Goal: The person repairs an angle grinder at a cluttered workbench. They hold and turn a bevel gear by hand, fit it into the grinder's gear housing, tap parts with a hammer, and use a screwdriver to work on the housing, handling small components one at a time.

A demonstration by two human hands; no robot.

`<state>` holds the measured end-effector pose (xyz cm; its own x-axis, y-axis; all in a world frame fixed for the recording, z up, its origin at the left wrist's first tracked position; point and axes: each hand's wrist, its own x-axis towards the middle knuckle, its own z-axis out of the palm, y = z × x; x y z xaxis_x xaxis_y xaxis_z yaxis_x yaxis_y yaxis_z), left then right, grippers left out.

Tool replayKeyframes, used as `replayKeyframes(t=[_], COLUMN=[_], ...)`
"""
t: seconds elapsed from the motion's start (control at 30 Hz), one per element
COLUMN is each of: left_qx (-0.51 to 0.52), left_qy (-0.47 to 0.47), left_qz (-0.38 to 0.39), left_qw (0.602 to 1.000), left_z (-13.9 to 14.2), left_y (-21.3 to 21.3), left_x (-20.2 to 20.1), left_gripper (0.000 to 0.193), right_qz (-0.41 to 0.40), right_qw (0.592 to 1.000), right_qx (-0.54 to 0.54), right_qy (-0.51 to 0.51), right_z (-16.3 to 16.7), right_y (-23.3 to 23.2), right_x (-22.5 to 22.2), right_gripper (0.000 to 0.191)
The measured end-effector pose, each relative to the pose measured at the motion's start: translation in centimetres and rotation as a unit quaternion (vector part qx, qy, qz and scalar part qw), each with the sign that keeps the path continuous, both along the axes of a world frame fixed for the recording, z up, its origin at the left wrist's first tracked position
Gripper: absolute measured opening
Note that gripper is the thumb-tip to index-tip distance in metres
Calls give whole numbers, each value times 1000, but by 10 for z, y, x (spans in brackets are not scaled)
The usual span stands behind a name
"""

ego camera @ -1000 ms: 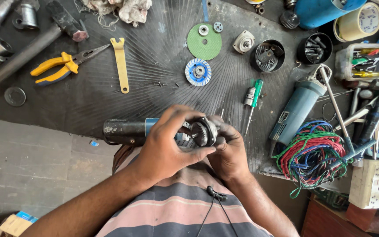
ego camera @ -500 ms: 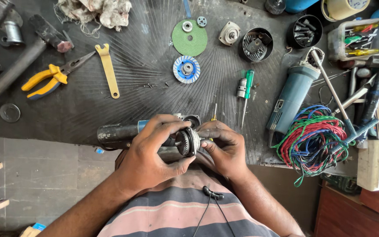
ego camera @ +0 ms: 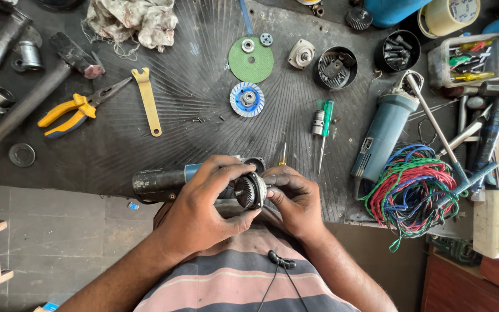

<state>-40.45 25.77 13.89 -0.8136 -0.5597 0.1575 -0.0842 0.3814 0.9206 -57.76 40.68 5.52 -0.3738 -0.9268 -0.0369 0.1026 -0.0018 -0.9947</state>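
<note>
The gear (ego camera: 251, 190) is round and grey with little teeth, and it sits between my two hands at the near edge of the tabletop (ego camera: 203, 133), just above my striped shirt. My left hand (ego camera: 203, 211) is wrapped around the dark tool body (ego camera: 160, 184) that the gear sticks out of, with my fingers curled tight over it. My right hand (ego camera: 295, 199) is pinched narrow, and its fingertips (ego camera: 272, 193) touch the side of the gear. I cannot tell if it holds a small part there.

On the black tabletop past my hands lies a green screwdriver (ego camera: 326, 130), and a blue disc (ego camera: 247, 99) is a bit farther. A green disc (ego camera: 251, 59) lies just beyond the blue one. To the left are yellow pliers (ego camera: 70, 111) and a flat yellow spanner (ego camera: 147, 98), close to each other. To the right is a blue grinder (ego camera: 383, 134), and next to it a big bunch of coloured wires (ego camera: 414, 190). A dirty rag (ego camera: 134, 20) lies at the far edge
</note>
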Motion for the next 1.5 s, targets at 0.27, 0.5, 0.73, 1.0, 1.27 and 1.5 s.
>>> replayKeyframes(t=[0.27, 0.5, 0.73, 1.0, 1.27, 1.5], left_qx=[-6, -40, -45, -70, -36, -35], left_qy=[-2, -10, -26, -35, -26, -21], left_qz=[4, -11, -5, -3, -13, -12], left_qw=[1000, 999, 999, 997, 999, 999], left_z=[-1, 1, 4, 6, 4, 0], left_y=[-1, -1, 0, -2, -2, 0], left_x=[0, -3, -4, -5, -3, -4], left_gripper=[66, 66, 67, 67, 66, 66], right_qz=[-9, 5, 4, 18, 29, 30], right_qw=[1000, 992, 983, 987, 998, 999], right_qx=[10, 42, 47, 43, 18, -12], right_qy=[-7, -121, -177, -156, -53, 16], right_z=[-7, -12, -18, -21, -7, 5], right_y=[1, 3, 3, 1, 1, 0], right_x=[0, -2, -1, -4, -4, -5], right_gripper=[17, 17, 17, 18, 15, 10])
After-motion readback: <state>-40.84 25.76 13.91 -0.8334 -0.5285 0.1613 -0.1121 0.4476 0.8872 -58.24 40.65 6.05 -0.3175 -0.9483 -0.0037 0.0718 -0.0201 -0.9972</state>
